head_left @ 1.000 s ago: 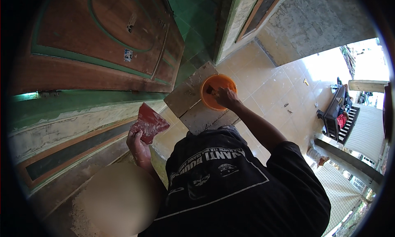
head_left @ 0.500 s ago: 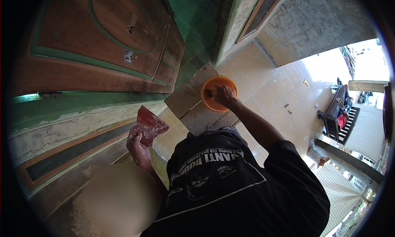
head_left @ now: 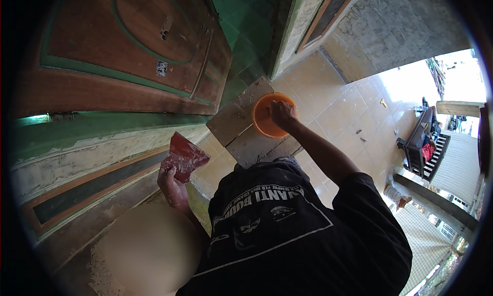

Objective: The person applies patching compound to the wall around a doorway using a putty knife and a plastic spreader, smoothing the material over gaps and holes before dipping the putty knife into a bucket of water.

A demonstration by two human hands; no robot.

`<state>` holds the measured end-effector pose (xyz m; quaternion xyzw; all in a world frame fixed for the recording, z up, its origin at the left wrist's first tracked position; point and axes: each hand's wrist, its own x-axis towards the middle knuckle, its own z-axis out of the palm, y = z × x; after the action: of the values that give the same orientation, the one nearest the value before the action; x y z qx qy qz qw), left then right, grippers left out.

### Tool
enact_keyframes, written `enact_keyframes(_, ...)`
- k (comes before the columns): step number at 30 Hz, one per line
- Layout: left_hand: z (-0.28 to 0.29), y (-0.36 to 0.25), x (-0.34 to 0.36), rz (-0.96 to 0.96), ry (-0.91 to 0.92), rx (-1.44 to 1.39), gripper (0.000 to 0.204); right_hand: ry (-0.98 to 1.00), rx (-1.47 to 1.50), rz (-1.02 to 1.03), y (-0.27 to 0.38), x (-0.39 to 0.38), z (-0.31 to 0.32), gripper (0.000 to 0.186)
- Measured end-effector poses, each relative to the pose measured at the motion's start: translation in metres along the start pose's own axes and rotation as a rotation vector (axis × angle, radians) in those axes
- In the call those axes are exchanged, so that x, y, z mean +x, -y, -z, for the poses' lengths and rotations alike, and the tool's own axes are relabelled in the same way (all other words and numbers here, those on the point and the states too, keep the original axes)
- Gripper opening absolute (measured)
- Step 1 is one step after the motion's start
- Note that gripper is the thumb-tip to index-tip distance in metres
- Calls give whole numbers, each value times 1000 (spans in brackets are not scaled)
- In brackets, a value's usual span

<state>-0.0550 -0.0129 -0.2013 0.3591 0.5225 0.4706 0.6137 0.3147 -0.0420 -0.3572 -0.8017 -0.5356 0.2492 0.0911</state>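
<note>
My left hand [head_left: 173,187] is closed round the lower edge of a flat, red, angular plate [head_left: 187,156] smeared with whitish paste. It is held up beside the wall, left of my body. My right hand [head_left: 282,115] reaches down into a round orange bucket [head_left: 266,132], fingers curled and pointing into it. What those fingers grip is hidden by the hand and too dark to name. The bucket stands on worn wooden boards [head_left: 233,120] in front of me.
A brown wooden door [head_left: 133,93] with green trim stands at the left, above a patchy wall [head_left: 77,151]. Light floor tiles [head_left: 328,113] carry small scraps and a yellow object [head_left: 383,103]. A dark slatted bench [head_left: 418,142] with things on it stands at the right.
My right hand has shifted slightly within the bucket, and the dark shape beside its fingers shows less. My left hand keeps the red plate in nearly the same place.
</note>
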Motion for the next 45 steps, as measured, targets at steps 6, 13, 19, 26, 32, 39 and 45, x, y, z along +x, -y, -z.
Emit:
enact_keyframes(6, 5, 1, -2, 0, -21, -7, 32, -2, 40, 84, 13, 4, 11, 23)
enact_keyframes(13, -2, 1, 0, 7, -23, -41, 31, -3, 109, -77, 11, -5, 2, 24)
enact_keyframes(19, 4, 4, 0, 10, 0, -55, 33, -242, 26, 28, -20, -3, -6, 21)
enact_keyframes(26, -3, 4, 2, 21, -11, -75, 32, -11, 190, 42, 7, -11, -10, 20)
enact_keyframes(32, -4, 1, 1, 14, -15, -57, 33, -479, -37, 47, -30, 2, -20, 19)
enact_keyframes(39, 4, 6, 5, 39, -3, -72, 33, -39, 333, -74, -5, 0, -7, 20)
enact_keyframes(45, -12, -3, 3, 33, -1, -79, 29, -171, 337, -128, -13, 9, -27, 29)
